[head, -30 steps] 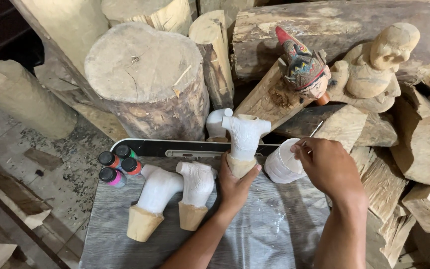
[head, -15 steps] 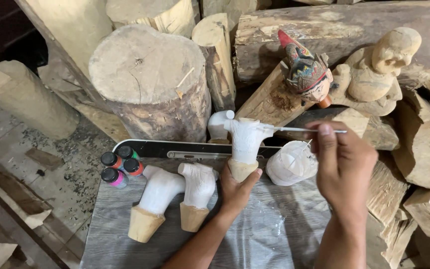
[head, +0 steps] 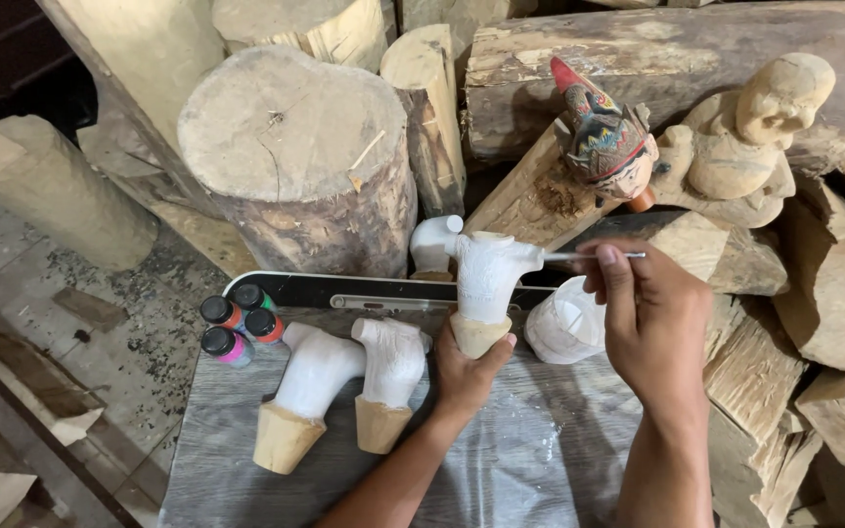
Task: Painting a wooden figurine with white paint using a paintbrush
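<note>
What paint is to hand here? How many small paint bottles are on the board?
4, clustered at the board's back left corner beside the white carvings: orange, green, red, pink. More may be hidden.

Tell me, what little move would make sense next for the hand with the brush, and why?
Probably a short stroke across the end of the white-coated carving. The right hand holds the thin brush level with its tip touching or nearly touching the carving's side, while the left hand grips the bare wooden base upright. The paint cup sits just below, so there seems no need to reach for it yet.
</note>
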